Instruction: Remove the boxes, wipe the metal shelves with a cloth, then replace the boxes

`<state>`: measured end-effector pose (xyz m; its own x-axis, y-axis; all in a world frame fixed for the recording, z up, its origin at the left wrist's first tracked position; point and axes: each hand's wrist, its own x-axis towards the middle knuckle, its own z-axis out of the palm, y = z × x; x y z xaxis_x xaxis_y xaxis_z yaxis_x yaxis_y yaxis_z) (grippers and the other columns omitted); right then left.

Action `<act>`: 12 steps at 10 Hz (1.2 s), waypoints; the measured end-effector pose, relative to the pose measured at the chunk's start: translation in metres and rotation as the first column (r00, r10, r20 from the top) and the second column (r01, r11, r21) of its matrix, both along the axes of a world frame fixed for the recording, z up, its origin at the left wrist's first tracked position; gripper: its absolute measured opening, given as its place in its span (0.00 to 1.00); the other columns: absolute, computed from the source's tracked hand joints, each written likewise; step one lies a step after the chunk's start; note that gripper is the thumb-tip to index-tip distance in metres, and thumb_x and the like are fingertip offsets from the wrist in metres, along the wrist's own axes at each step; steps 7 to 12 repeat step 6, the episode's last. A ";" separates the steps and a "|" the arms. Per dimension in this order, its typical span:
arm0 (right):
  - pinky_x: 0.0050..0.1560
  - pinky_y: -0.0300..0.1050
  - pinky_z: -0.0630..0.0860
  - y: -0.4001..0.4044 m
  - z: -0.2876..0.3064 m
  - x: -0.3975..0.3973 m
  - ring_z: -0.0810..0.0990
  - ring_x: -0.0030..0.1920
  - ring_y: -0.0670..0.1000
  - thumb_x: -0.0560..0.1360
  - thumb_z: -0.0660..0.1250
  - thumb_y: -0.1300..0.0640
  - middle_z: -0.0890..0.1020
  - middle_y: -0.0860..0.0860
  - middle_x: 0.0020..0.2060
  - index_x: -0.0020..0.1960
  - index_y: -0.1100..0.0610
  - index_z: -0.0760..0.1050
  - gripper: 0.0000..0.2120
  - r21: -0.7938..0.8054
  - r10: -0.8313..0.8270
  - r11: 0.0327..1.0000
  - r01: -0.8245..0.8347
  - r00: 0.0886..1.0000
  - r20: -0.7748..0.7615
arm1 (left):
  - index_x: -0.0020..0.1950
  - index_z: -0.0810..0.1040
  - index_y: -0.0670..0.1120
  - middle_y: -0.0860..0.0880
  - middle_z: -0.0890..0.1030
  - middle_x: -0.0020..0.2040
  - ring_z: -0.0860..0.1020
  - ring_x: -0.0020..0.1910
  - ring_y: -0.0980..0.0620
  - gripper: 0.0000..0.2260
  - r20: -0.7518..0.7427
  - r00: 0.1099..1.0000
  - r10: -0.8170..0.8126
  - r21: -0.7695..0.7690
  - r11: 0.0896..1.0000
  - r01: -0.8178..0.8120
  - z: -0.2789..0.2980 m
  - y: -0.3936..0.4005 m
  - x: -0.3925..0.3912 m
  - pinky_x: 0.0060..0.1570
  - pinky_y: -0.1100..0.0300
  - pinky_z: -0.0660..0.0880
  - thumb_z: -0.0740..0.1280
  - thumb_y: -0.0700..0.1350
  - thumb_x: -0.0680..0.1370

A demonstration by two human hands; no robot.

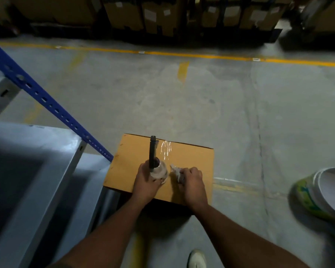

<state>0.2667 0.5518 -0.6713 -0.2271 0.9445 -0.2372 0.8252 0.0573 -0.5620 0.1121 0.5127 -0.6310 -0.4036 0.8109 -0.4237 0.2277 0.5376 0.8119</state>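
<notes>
The box (190, 161) is matt brown cardboard, with a glossy strip of clear tape (165, 149) catching light. The shelves (37, 151) are smooth grey-painted metal on a blue perforated metal upright (46, 99). The floor (220, 105) is dull, scuffed concrete. The bucket (325, 192) looks like smooth plastic.

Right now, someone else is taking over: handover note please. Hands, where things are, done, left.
Left hand: grips a tape roll with a dark handle, on top of the cardboard box.
Right hand: grips a crumpled cloth, resting on the same box.
Box sits on the floor beside the metal shelf, whose visible level holds no boxes.
Done: at least this box is off the shelf. Whether the shelf is wiped, cannot tell.
Left: wipe if needed, put the box back.
</notes>
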 end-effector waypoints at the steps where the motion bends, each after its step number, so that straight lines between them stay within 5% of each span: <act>1: 0.63 0.45 0.72 -0.008 -0.009 -0.001 0.65 0.66 0.51 0.76 0.67 0.59 0.68 0.51 0.68 0.66 0.50 0.71 0.19 -0.040 0.069 0.997 -0.068 0.997 0.036 | 0.70 0.67 0.51 0.55 0.69 0.61 0.68 0.58 0.57 0.27 -0.022 1.000 -0.009 -0.010 1.000 0.009 0.000 0.000 -0.002 0.40 0.72 0.63 0.72 0.37 0.74; 3: 0.69 0.46 0.68 -0.013 -0.007 0.000 0.64 0.71 0.50 0.76 0.68 0.56 0.68 0.50 0.71 0.72 0.50 0.67 0.25 -0.051 0.115 0.992 -0.112 0.991 0.070 | 0.68 0.67 0.55 0.55 0.70 0.65 0.69 0.65 0.54 0.30 -0.063 0.995 -0.084 -0.046 0.996 0.081 -0.002 -0.003 -0.013 0.48 0.66 0.69 0.75 0.40 0.72; 4: 0.70 0.45 0.66 -0.009 0.005 0.001 0.64 0.70 0.49 0.76 0.67 0.53 0.70 0.48 0.70 0.70 0.49 0.68 0.23 -0.019 0.132 0.991 -0.131 0.987 0.095 | 0.76 0.61 0.54 0.53 0.67 0.72 0.67 0.71 0.50 0.40 -0.124 0.984 -0.129 -0.104 0.988 0.117 0.004 -0.008 -0.021 0.63 0.53 0.73 0.77 0.44 0.69; 5: 0.68 0.45 0.68 -0.004 0.019 -0.002 0.66 0.69 0.49 0.78 0.65 0.50 0.72 0.49 0.68 0.70 0.51 0.69 0.21 0.037 0.127 0.991 -0.131 0.987 0.095 | 0.77 0.59 0.51 0.49 0.66 0.73 0.67 0.71 0.48 0.39 -0.231 0.964 -0.134 -0.137 0.985 0.104 0.017 -0.019 -0.027 0.67 0.50 0.71 0.75 0.41 0.71; 6: 0.66 0.46 0.71 -0.002 0.045 -0.006 0.67 0.67 0.50 0.78 0.64 0.48 0.72 0.50 0.67 0.70 0.52 0.69 0.22 0.060 0.114 0.991 -0.122 0.987 0.113 | 0.76 0.61 0.50 0.48 0.68 0.72 0.70 0.69 0.48 0.34 -0.322 0.945 -0.067 -0.147 0.989 0.020 0.034 -0.035 -0.036 0.63 0.55 0.72 0.73 0.39 0.74; 12: 0.66 0.46 0.71 -0.002 0.045 -0.006 0.67 0.67 0.50 0.78 0.64 0.48 0.72 0.50 0.67 0.70 0.52 0.69 0.22 0.060 0.114 0.991 -0.122 0.987 0.113 | 0.76 0.61 0.50 0.48 0.68 0.72 0.70 0.69 0.48 0.34 -0.322 0.945 -0.067 -0.147 0.989 0.020 0.034 -0.035 -0.036 0.63 0.55 0.72 0.73 0.39 0.74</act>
